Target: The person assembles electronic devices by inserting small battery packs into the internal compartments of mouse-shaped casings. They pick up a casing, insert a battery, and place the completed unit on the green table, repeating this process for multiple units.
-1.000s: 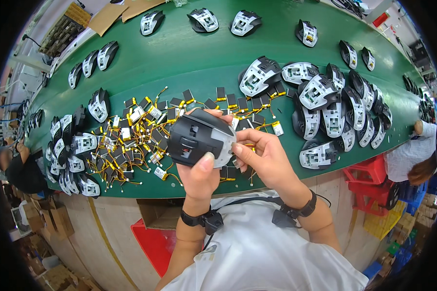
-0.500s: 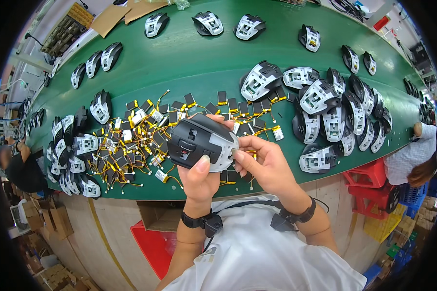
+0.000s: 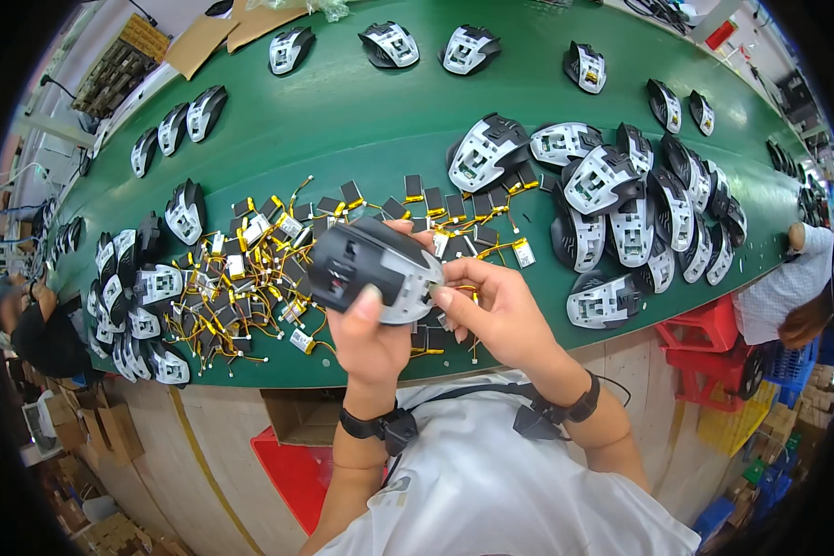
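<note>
A half-built computer mouse [image 3: 357, 273], with a black shell and a silver-white frame at one end, is held above the bench in my left hand [image 3: 371, 347]. My left thumb presses on the near side, and its fingertips show past the far edge. My right hand [image 3: 496, 310] pinches at the silver-white end, thumb and index finger by an opening in the frame. Whatever lies between those fingertips is hidden. Beneath and to the left spreads a pile of small battery packs [image 3: 246, 269] with yellow tape and thin coloured leads.
Similar mouse shells crowd the green bench [image 3: 343, 120], in a right cluster [image 3: 632, 227] and a left cluster [image 3: 125, 292], with a row [image 3: 389, 44] at the back. People sit at both ends. Red stools [image 3: 704, 352] and an open carton [image 3: 301, 417] stand below the front edge.
Both hands and the mouse have shifted slightly left, and the mouse looks blurred and a little turned. The grip of each hand stays much the same.
</note>
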Motion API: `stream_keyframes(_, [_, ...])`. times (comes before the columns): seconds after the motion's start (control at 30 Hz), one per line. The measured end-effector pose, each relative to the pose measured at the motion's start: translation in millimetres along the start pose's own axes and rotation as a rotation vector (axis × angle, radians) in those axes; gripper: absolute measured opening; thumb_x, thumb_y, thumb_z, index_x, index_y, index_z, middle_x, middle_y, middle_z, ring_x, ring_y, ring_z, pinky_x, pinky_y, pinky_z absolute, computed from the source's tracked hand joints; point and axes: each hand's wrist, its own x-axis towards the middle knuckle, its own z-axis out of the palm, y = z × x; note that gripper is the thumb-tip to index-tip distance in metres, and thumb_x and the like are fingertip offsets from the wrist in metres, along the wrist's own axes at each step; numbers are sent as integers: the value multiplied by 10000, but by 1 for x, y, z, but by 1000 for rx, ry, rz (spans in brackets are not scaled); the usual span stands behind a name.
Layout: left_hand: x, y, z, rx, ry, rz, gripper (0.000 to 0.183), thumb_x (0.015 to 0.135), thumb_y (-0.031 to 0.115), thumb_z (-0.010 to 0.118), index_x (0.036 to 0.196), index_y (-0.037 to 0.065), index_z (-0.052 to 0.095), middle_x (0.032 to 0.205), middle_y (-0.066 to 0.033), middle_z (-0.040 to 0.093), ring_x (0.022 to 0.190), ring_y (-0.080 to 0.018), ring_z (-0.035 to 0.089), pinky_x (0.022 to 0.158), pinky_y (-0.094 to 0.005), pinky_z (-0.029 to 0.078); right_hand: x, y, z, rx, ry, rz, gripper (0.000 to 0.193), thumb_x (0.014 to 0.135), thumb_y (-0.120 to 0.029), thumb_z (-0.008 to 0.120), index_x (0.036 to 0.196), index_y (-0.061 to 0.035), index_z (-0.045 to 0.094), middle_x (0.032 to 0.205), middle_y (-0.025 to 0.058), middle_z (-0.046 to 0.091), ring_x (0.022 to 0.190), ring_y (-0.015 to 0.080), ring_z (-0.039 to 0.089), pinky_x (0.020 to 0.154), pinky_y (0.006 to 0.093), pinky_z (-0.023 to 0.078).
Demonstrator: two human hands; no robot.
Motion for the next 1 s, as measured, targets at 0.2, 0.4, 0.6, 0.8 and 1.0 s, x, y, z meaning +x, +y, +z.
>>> stream_keyframes(0.2, [1, 10, 1, -85, 41, -51, 612, 848, 267, 545, 1358, -36, 396, 1292, -225, 522, 1181, -383, 549, 1019, -495, 450, -19, -10, -19, 216, 16, -286, 400, 841, 51, 666, 1219, 38, 537, 1133, 124, 612, 1072, 162, 593, 907, 294, 501])
stream_keyframes(0.4, [1, 0, 11, -128, 29, -130, 610, 859, 277, 536, 1369, -22, 386, 1278, -225, 533, 1173, -362, 558, 1012, -479, 459, -7, -17, -6, 440, 174, -391, 486, 855, 80, 629, 1297, 14, 439, 1193, 180, 613, 1070, 190, 613, 954, 319, 484])
stream_keyframes(0.6, [3, 1, 8, -147, 25, -161, 584, 868, 308, 521, 1344, -17, 430, 1278, -207, 533, 1181, -347, 553, 1000, -471, 468, -11, -20, -8, 506, 44, -385, 414, 866, 78, 618, 1246, -8, 478, 1184, 190, 620, 1114, 226, 603, 958, 315, 492])
stream_keyframes(0.8, [5, -1, 16, -141, 7, -176, 612, 860, 336, 529, 1333, -40, 436, 1269, -201, 539, 1181, -337, 553, 994, -456, 471, -8, -12, -13, 558, -22, -270, 416, 980, -125, 533, 1358, 27, 454, 1010, 104, 640, 766, 93, 554, 689, 217, 464])
stream_keyframes(1.0, [6, -1, 17, -147, 15, -198, 615, 860, 352, 517, 1324, -46, 448, 1269, -198, 544, 1172, -335, 558, 999, -454, 463, -20, -21, 11, 63, 181, -431, 386, 996, -109, 477, 1351, 44, 458, 840, 32, 580, 731, 86, 508, 705, 222, 428])
